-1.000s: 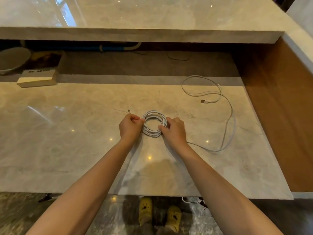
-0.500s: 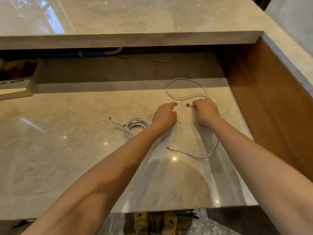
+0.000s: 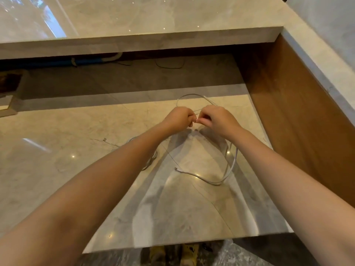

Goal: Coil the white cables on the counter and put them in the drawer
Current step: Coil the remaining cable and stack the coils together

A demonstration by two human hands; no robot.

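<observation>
The left grip [image 3: 179, 118] and the right grip [image 3: 218, 120] meet fingertip to fingertip in the upper centre of the frame, just above the table [image 3: 57, 169]. Both grips are curled and pinch the loose white cable [image 3: 233, 162] at one short section between them. What exactly lies inside the pinch is too small to tell.

From the grips, the loose white cable runs as follows:
- One loop lies on the table just beyond the hands, toward the top of the frame.
- A long strand curves down the right side, below the right forearm.
- It ends at a free connector [image 3: 176, 169] lying on the table at centre frame.

The coiled white cable [image 3: 151, 160] lies on the table left of centre, mostly hidden under the left forearm. Its plug [image 3: 104, 139] lies just left of that forearm.

A stone ledge [image 3: 134, 41] spans the top of the frame. A wooden panel [image 3: 288, 112] borders the table on the right.
</observation>
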